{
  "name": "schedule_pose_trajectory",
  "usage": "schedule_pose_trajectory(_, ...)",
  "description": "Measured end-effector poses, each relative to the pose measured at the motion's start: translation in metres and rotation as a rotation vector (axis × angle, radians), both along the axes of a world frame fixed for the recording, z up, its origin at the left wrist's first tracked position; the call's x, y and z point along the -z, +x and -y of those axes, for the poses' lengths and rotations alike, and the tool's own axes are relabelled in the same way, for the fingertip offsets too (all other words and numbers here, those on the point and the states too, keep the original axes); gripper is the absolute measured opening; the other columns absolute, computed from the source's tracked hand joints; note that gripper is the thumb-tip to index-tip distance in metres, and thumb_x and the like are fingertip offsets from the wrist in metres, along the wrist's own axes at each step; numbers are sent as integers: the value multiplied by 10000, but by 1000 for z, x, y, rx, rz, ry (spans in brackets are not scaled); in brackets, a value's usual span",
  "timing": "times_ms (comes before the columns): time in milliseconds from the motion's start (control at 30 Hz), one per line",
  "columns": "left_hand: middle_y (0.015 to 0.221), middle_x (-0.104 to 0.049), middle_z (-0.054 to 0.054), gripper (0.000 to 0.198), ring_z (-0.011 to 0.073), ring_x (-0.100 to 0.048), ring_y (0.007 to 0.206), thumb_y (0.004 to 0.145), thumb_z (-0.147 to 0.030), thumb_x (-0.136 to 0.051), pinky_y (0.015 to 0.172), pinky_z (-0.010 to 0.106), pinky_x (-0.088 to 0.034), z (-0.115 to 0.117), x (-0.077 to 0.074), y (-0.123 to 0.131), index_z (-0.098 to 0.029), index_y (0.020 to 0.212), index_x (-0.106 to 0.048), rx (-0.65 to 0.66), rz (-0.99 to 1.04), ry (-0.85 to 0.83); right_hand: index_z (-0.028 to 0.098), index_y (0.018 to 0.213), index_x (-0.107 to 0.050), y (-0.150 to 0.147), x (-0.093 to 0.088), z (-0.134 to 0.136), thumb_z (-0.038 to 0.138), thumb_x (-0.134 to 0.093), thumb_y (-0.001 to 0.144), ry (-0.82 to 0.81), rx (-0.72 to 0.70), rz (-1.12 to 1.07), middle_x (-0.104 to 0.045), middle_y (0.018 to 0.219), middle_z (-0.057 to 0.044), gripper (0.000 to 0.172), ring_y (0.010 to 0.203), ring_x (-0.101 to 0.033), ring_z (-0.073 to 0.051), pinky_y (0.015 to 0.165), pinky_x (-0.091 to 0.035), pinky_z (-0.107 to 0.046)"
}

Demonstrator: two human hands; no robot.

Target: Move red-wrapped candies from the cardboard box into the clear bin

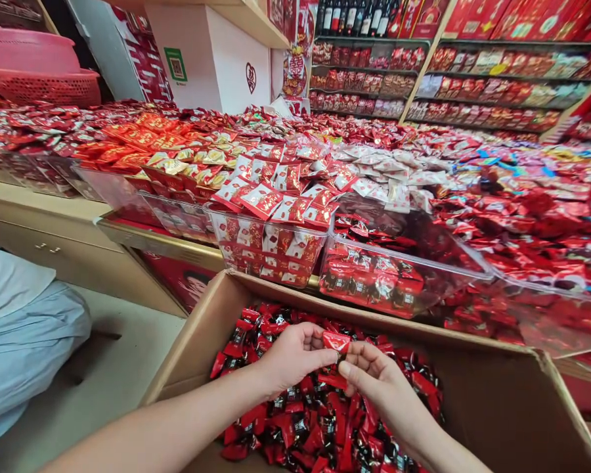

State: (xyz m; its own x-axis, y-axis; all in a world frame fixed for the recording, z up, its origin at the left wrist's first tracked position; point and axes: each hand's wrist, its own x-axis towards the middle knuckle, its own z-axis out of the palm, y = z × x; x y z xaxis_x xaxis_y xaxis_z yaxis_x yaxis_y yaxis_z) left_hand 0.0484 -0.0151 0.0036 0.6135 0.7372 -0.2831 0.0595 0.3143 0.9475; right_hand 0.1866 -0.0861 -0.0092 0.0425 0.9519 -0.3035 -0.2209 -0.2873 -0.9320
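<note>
Over an open cardboard box, my two hands meet at one red wrapped candy. Thumb and fingers of my left hand pinch its left side. My right hand pinches the lower right end of the wrapper. Below them, many loose candies in red and black wrappers fill the left and middle of the box. Just past the box's far wall stands a clear plastic bin partly filled with similar red and black candies.
Beside it, another clear bin is heaped with red and white packets. More piled sweets spread along the counter. Pink plastic baskets sit at the far left. A person in light blue clothing is at the left edge. Stocked shelves line the back.
</note>
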Motion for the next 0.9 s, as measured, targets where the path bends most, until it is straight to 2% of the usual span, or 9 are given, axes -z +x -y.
schedule_pose_trajectory(100,698,-583,7,253,100,-514,647,576,-210,-656,659,250,-395,0,2,-1,-103,772,-537,-19,-9,-17,174,801,-498,-2,2,0,326,-653,618,2,-9,-5,-489,651,31,284,571,-450,-85,507,-367,-200)
schedule_pose_trajectory(367,771,-583,28,296,120,-524,724,583,-220,-663,698,266,-388,-2,8,-2,-111,802,-497,-81,52,-55,203,775,-399,-4,4,0,327,-613,665,109,-8,54,-461,643,49,270,585,-442,-86,546,-370,-211)
schedule_pose_trajectory(467,775,-568,15,289,108,-517,701,620,-292,-639,635,236,-384,-2,6,-3,-127,804,-489,-101,103,-99,195,710,-387,-4,5,0,336,-544,723,165,-67,184,-429,611,47,211,575,-431,-89,552,-373,-216)
schedule_pose_trajectory(567,711,-546,1,320,86,-497,584,729,-450,-475,497,202,-342,-3,2,-5,-148,834,-476,-93,206,-219,187,706,-429,-3,-5,2,340,-494,750,230,-90,428,-444,609,27,172,550,-423,-97,509,-374,-214)
schedule_pose_trajectory(667,656,-530,-6,382,82,-499,534,752,-511,-383,473,196,-318,-6,0,-7,-152,850,-470,-93,254,-286,194,690,-475,2,-38,5,316,-491,748,387,-60,691,-488,594,11,136,520,-434,-101,481,-381,-210)
schedule_pose_trajectory(767,653,-538,-7,369,79,-509,531,730,-503,-421,482,190,-312,-9,2,-9,-148,822,-463,-109,193,-288,217,736,-506,17,-91,-1,287,-504,739,563,62,848,-565,673,-11,70,592,-520,-125,529,-427,-216)
schedule_pose_trajectory(833,645,-543,-10,364,78,-508,519,703,-501,-452,476,188,-308,-9,6,-8,-151,804,-454,-95,132,-280,223,767,-509,34,-126,-20,291,-522,723,607,226,922,-579,656,-10,82,571,-538,-129,495,-433,-214)
schedule_pose_trajectory(900,613,-539,-21,363,76,-492,484,670,-507,-476,461,189,-299,-9,13,-6,-156,755,-445,-54,46,-240,205,762,-514,55,-152,-51,283,-554,692,559,318,1014,-563,584,-2,112,490,-516,-117,430,-410,-209)
